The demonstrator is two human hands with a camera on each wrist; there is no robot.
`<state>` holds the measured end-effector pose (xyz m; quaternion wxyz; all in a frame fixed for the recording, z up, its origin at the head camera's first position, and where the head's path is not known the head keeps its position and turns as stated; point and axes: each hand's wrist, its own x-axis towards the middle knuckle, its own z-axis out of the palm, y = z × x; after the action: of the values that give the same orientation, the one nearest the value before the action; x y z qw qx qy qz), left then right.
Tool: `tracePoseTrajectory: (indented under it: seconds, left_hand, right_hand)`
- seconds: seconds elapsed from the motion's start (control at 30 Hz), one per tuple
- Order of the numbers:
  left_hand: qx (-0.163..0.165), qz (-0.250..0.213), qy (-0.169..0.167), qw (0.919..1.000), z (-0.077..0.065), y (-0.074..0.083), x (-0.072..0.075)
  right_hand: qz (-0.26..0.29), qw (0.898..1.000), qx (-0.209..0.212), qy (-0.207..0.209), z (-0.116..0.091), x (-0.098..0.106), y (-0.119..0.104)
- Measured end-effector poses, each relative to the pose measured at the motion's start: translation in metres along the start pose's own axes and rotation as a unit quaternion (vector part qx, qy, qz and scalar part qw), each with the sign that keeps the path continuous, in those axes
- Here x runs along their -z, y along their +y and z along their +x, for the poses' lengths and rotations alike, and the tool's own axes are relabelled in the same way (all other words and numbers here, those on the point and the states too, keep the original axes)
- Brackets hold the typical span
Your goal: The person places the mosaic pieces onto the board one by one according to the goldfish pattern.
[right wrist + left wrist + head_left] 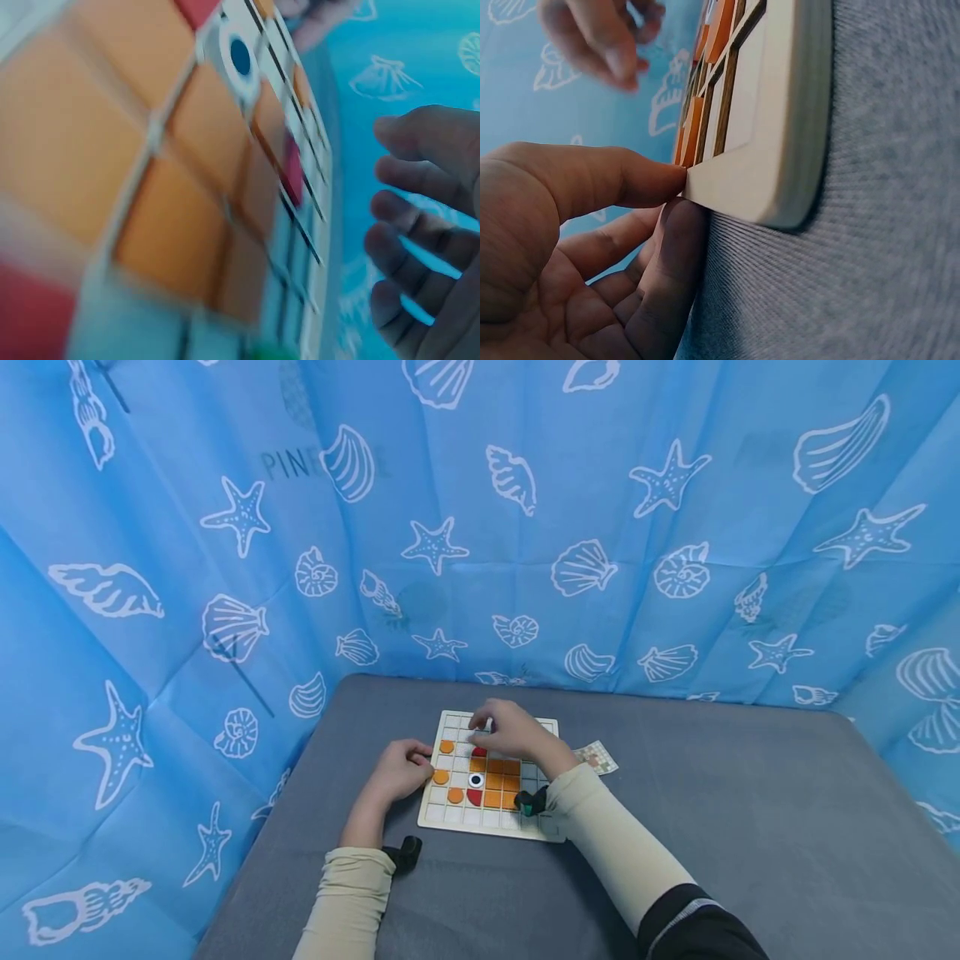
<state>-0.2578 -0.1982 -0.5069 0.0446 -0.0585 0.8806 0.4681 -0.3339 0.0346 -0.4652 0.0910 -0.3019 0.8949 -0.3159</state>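
A pale wooden grid board (452, 814) lies on the grey tabletop, with orange square tiles (492, 782), red quarter-round pieces (474, 797) and a black-and-white eye piece (476, 780) set in it. Several round orange discs (441, 777) sit on its left part. My left hand (397, 770) pinches the board's left edge; in the left wrist view the thumb (649, 176) rests at the rim with the fingers below. Over the board's far part hovers my right hand (508, 729). The right wrist view shows its fingers (409, 214) loosely bent and apart, with nothing between them.
A small card (597, 758) printed with a grid pattern lies at the board's right side, partly behind the right forearm. Grey cloth covers the table (712, 793). A blue curtain (480, 593) with white shells and starfish hangs along the table's back and sides.
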Motion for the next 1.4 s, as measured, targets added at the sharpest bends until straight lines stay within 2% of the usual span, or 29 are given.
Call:
tracePoseTrajectory:
  seconds: [0.17, 0.37, 0.57, 0.77, 0.93, 1.2, 1.3, 1.4]
  left_hand:
    - [0.003, 0.000, 0.003, 1.0000, 0.001, -0.002, 0.000]
    - [0.001, 0.000, 0.004, 1.0000, 0.002, -0.004, 0.003]
    - [0.002, 0.000, 0.002, 1.0000, 0.003, -0.004, 0.005]
    - [0.004, 0.002, -0.003, 1.0000, 0.005, -0.007, 0.009]
    - [0.006, -0.006, -0.009, 0.9999, 0.005, -0.009, 0.014]
    - [0.009, -0.024, -0.013, 0.9996, 0.007, -0.012, 0.020]
    - [-0.006, -0.020, -0.012, 0.9997, 0.004, -0.014, 0.021]
    - [-0.044, 0.006, -0.003, 0.9990, 0.000, -0.013, 0.024]
  right_hand:
    - [-0.014, 1.000, -0.011, 0.011, -0.035, 0.031, 0.016]
    - [-0.029, 0.998, -0.021, 0.055, -0.084, 0.060, 0.043]
    - [-0.065, 0.992, -0.028, 0.105, -0.133, 0.076, 0.071]
    - [-0.073, 0.987, -0.060, 0.129, -0.173, 0.080, 0.092]
    - [-0.087, 0.982, -0.073, 0.149, -0.190, 0.086, 0.095]
    - [-0.112, 0.974, -0.107, 0.165, -0.202, 0.092, 0.086]
    - [-0.129, 0.970, -0.114, 0.170, -0.205, 0.092, 0.083]
    - [-0.157, 0.963, -0.115, 0.184, -0.207, 0.091, 0.080]
